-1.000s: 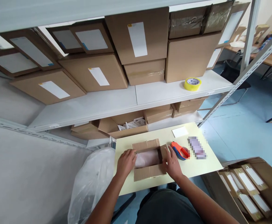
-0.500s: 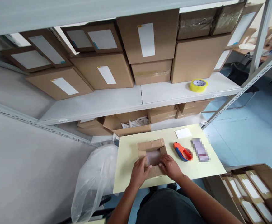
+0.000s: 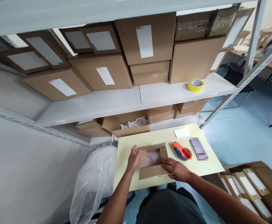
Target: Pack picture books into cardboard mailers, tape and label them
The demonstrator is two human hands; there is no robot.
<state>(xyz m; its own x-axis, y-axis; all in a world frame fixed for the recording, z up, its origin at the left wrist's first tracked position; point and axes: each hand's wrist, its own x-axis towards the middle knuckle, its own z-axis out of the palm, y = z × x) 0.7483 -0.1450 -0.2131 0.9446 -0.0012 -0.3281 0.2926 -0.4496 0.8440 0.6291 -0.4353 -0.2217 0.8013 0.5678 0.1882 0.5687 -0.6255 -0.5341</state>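
Folding in the short flaps (image 3: 143,159) looks like the step in hand: from the head view, the open carton (image 3: 150,172) sits on the smooth, pale table (image 3: 123,155), left of the glossy orange-and-blue tape dispenser (image 3: 179,150). The left hand (image 3: 133,159) touches its left side, the right hand (image 3: 176,169) its near right corner; whether either grips, I cannot tell. Closing the stiff, creased long flaps (image 3: 152,147) would call for short ones held flat above the soft-looking, greyish-mauve contents (image 3: 153,158).
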